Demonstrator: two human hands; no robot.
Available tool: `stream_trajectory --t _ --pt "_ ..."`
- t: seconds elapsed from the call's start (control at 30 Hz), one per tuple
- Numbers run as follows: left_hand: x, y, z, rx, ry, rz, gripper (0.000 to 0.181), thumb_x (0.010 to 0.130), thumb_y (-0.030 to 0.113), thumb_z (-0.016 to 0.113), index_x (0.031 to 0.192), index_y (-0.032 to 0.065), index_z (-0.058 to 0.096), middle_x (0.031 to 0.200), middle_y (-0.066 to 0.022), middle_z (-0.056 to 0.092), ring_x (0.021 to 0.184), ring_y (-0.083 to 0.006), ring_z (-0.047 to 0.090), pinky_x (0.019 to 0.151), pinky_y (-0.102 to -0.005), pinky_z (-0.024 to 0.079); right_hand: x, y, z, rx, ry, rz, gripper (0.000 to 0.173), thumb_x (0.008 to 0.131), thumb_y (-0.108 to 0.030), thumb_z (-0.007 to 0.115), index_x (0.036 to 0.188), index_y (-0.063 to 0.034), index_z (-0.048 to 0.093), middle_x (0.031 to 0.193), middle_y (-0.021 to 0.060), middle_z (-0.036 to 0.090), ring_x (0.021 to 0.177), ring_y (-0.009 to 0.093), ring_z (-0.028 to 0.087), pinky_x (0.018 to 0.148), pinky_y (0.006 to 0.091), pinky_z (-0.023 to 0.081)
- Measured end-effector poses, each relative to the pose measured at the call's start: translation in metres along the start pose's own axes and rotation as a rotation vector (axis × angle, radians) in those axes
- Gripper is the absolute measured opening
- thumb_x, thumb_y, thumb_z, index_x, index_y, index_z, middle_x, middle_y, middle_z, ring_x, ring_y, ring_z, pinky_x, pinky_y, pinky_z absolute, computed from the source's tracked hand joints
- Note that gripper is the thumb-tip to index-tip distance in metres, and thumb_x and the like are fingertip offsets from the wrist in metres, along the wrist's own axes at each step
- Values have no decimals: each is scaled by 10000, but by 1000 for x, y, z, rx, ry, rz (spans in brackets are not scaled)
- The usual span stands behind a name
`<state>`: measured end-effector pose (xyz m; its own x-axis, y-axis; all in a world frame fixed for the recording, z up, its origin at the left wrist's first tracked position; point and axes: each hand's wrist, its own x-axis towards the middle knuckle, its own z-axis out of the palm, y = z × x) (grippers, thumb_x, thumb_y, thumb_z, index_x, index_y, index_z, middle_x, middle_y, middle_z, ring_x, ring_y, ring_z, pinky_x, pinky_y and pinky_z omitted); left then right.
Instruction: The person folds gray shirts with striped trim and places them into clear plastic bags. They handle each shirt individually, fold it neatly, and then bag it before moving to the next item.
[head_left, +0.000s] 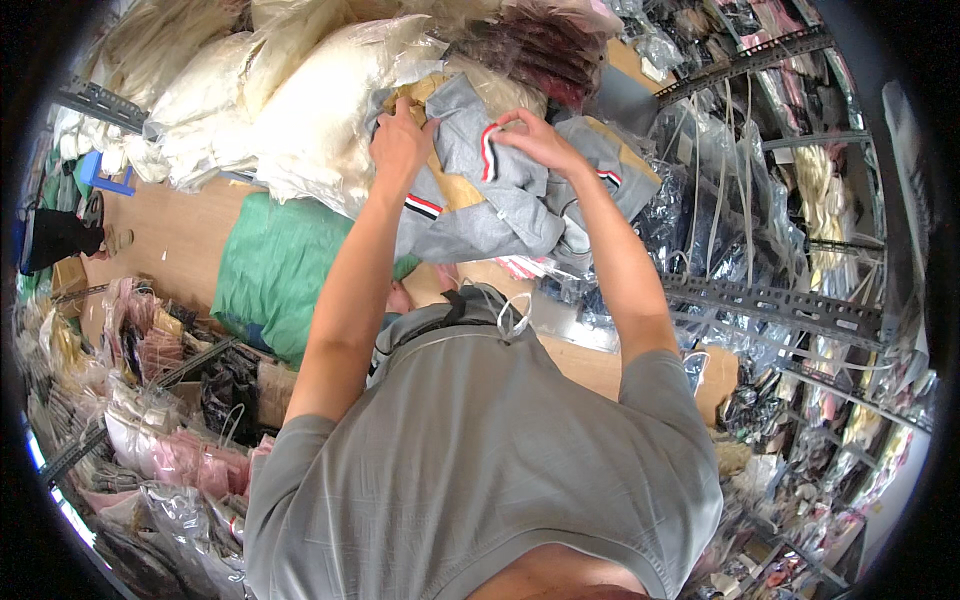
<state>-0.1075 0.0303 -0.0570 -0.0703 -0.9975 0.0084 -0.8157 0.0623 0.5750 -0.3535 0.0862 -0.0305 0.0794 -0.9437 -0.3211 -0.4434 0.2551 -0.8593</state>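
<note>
A grey knit garment (517, 217) with red, white and black striped bands is spread before me, with tan paper (456, 187) showing among its folds. My left hand (403, 142) lies on the upper left part of the garment and paper, fingers spread; whether it grips anything is unclear. Thumb and forefinger of my right hand (534, 142) pinch the garment by a striped band (488, 154). Another grey garment (636, 176) with tan paper and a striped band lies to the right, partly behind my right forearm.
Plastic-bagged white garments (322, 97) are heaped at the upper left, dark red ones (540, 52) behind. A green sack (277, 270) sits on the floor. Metal racks (787, 307) with bagged clothes stand right. Part of a person (60, 236) shows far left, near a blue plastic item (105, 176).
</note>
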Motion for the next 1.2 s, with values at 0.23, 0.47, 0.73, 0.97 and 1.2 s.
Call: stream_trajectory --t 0.23,0.47,0.73,0.97,1.2 --pt "-1 4 -4 -18 -11 -19 646 840 450 794 1316 93 541 1141 -296 629 1031 -455 674 860 -518 553 -36 -62 -36 -471 -23 -196 464 780 -381 846 1010 12 757 1109 129 706 1014 237 678 891 350 512" --pt "25 -28 16 -112 -72 65 595 928 353 647 1449 102 505 1112 -304 670 1021 -427 684 853 -512 555 -26 -74 74 -593 -162 -295 520 743 -459 835 844 18 655 939 173 731 924 383 704 836 441 547" --pt "-18 -33 -41 -641 -239 -38 558 1006 328 612 1470 48 478 1271 -221 667 1112 -287 679 933 -406 542 2 -24 109 -628 172 -270 180 804 -250 773 862 -88 721 909 111 740 852 361 711 760 446 553" --pt "-137 -75 -39 -322 157 23 508 855 273 819 1222 -13 617 1190 -239 667 1075 -360 675 887 -434 540 22 -6 96 -449 38 -248 169 806 -207 752 850 -50 709 828 112 731 790 282 714 734 386 548" --pt "-149 -86 -28 -118 -207 -51 449 857 414 781 908 -22 685 854 -268 696 824 -454 682 724 -499 539 32 2 86 -334 -57 -300 269 774 -289 815 838 -51 708 811 119 723 766 274 705 717 392 546"
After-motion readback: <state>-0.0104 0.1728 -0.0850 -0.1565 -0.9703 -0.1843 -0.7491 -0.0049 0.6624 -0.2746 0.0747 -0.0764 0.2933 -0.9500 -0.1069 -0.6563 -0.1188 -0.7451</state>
